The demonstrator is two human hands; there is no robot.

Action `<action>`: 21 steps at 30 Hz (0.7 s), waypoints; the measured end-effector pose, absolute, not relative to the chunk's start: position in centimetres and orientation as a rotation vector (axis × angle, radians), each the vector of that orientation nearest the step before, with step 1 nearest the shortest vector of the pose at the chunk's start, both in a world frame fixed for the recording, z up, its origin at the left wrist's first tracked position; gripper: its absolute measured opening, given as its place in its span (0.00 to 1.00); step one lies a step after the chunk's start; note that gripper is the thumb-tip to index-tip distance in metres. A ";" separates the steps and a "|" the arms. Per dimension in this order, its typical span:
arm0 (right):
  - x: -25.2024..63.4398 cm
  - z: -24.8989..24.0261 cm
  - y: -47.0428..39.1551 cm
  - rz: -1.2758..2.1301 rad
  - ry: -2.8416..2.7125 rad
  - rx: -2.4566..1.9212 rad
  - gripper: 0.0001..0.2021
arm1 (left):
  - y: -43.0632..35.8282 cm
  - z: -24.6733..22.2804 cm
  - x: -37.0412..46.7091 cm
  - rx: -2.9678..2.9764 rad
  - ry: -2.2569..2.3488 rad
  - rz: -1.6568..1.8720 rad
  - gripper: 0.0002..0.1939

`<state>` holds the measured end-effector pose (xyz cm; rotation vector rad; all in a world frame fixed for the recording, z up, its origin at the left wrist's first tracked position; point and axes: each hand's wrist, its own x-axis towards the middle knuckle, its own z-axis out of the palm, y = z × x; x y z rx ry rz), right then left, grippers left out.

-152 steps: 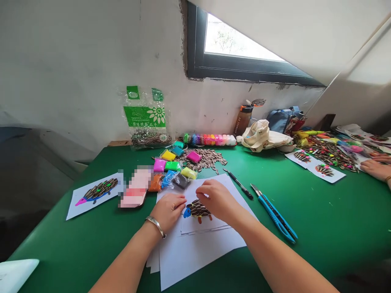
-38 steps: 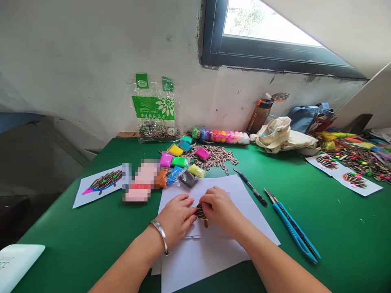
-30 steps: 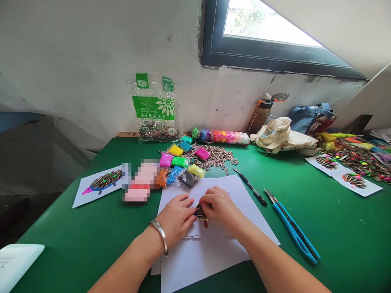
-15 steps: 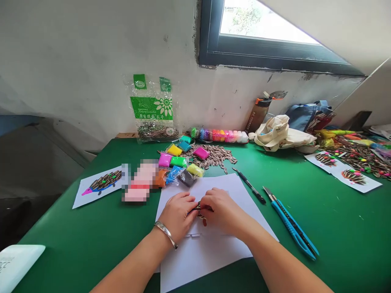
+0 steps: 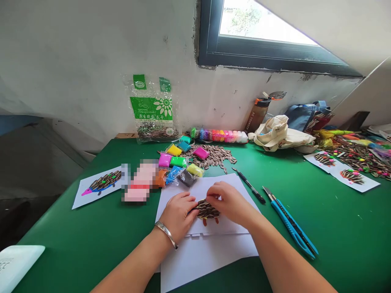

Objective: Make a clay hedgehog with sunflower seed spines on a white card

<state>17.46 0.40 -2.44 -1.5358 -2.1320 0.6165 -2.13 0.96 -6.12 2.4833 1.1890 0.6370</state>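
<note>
White paper sheets (image 5: pixel 210 254) lie on the green table under both hands. On the upper sheet is a hedgehog figure (image 5: pixel 207 209) covered in striped sunflower seeds, with orange-brown feet. My left hand (image 5: pixel 180 211) rests flat on the paper, fingers spread, its fingertips at the figure's left edge and hiding that end. My right hand (image 5: pixel 224 199) is at the figure's upper right edge, thumb and fingers pinched together; whatever they hold is too small or hidden to tell. A silver bracelet (image 5: pixel 165 234) circles my left wrist.
Bright clay packets (image 5: pixel 178 161) and loose seeds (image 5: pixel 218 156) lie behind the paper. A pen (image 5: pixel 249 185) and a blue cutter (image 5: pixel 290 221) are on the right, a finished hedgehog card (image 5: pixel 102 185) on the left. A bottle (image 5: pixel 258 114) stands near the wall.
My right hand has moved up and to the right, off the middle of the figure, so its seeds and feet now show. My left hand has stayed in place.
</note>
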 end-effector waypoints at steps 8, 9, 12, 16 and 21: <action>20.2 -1.8 1.2 0.524 -1.956 -1.648 0.09 | 1.1 -6.3 -2.3 2.503 1.181 0.657 0.11; 20.2 -1.9 1.3 0.515 -1.963 -1.652 0.10 | 1.1 -6.3 -2.3 2.506 1.180 0.660 0.11; 20.1 -2.1 1.4 0.515 -2.009 -1.636 0.10 | 1.1 -6.4 -2.3 2.509 1.179 0.671 0.10; 20.2 -2.4 1.6 0.528 -2.013 -1.635 0.10 | 1.2 -6.3 -2.4 2.503 1.186 0.700 0.10; 20.0 -2.9 1.5 0.645 -2.077 -1.628 0.09 | 1.3 -6.0 -2.5 2.482 1.204 0.718 0.10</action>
